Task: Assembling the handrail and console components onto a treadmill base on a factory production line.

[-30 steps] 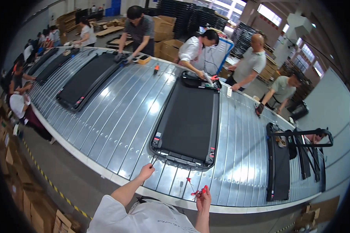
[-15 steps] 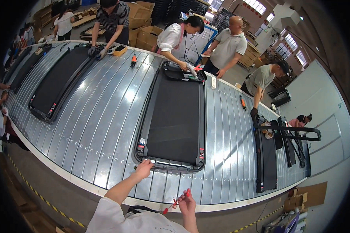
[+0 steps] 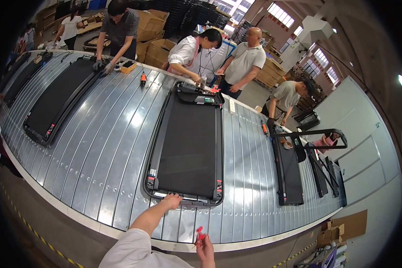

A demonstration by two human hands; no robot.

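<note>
A black treadmill (image 3: 187, 156) lies flat on the metal-slatted line in front of me, its belt facing up. My left hand (image 3: 172, 201) rests on the near end of its frame, fingers extended along the edge. Closer to me, over the pale line edge, my right hand (image 3: 204, 249) pinches a red safety key (image 3: 200, 231) with a cord; part of it sticks up past the fingertips. At the treadmill's far end, the console housing (image 3: 200, 96) is uncovered, showing a green circuit board and red parts. A co-worker's hands are over that end.
More treadmills stand to the left (image 3: 62, 100) and right (image 3: 288, 174); one on the right has a raised handrail (image 3: 312, 132). Orange-black power drivers (image 3: 143, 79) lie along the far side. Several co-workers stand opposite. Cardboard boxes (image 3: 330, 234) sit at the lower right.
My view has shifted. My left hand has slid right along the treadmill's near edge. In my right hand the red key now points upward. The co-worker opposite has raised their hands from the console.
</note>
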